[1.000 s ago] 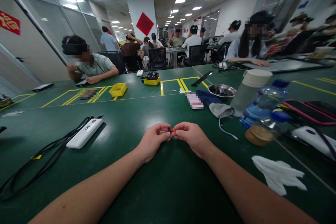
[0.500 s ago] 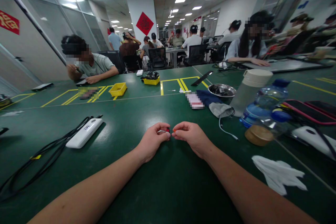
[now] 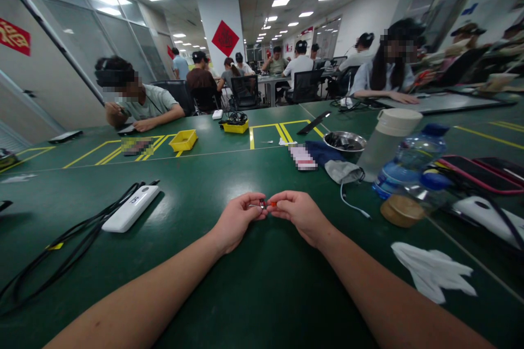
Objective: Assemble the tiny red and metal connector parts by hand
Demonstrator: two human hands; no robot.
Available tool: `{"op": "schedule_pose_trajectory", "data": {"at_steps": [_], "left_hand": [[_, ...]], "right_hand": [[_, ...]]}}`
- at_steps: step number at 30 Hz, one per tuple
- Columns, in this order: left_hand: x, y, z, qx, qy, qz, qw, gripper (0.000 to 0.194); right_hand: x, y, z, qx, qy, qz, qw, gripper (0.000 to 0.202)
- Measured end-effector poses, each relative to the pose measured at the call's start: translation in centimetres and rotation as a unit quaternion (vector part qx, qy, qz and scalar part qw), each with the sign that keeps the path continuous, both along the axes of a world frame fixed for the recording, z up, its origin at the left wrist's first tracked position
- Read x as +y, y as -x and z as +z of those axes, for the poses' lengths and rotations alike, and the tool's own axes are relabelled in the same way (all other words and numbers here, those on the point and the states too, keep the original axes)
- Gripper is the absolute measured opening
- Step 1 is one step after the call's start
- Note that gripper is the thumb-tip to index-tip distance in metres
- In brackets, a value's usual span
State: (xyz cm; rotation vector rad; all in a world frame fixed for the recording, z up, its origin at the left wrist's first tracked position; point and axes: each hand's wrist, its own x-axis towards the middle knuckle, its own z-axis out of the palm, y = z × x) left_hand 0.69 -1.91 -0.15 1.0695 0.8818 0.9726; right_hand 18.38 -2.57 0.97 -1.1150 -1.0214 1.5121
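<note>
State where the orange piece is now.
In the head view, just below centre, the orange piece is held in the right hand, just right of the red piece in the left hand.

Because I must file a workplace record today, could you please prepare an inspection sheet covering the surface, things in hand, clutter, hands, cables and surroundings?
Surface: green table, with yellow tape lines on its far part.
Things in hand: small red-and-black piece and small orange piece; details too small to tell.
Clutter: crumpled white tissue, metal bowl and two blue-capped bottles at right.
Hands: left hand pinches the red-and-black piece, right hand the orange one; whether the pieces touch is unclear.
Cables: black cable beside a white device at left; white cable at right.
Surroundings: people seated across the table, chairs beyond.
</note>
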Motion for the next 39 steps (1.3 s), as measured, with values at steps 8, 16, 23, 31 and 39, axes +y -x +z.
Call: {"op": "schedule_pose_trajectory", "data": {"at_steps": [8,16,23,31,39], "left_hand": [[-0.06,-0.06,0.38,0.004,0.019,0.007,1.000,0.033],[-0.12,-0.11,0.26,0.010,0.014,0.003,1.000,0.034],[-0.12,-0.10,0.34,0.012,0.015,0.003,1.000,0.035],[-0.21,-0.24,0.51,0.008,0.026,0.016,0.999,0.034],[-0.25,-0.14,0.52,0.020,0.013,0.011,1.000,0.034]], "right_hand": [[0.09,-0.08,-0.40,0.005,-0.010,0.003,1.000,0.010],[0.01,0.05,-0.18,0.006,-0.010,0.002,1.000,0.009],[-0.13,0.07,0.04,0.005,-0.017,0.006,1.000,0.010],[-0.03,0.01,-0.29,0.007,-0.026,0.013,1.000,0.010],[-0.07,0.00,-0.16,0.009,-0.025,0.016,1.000,0.011]]}}
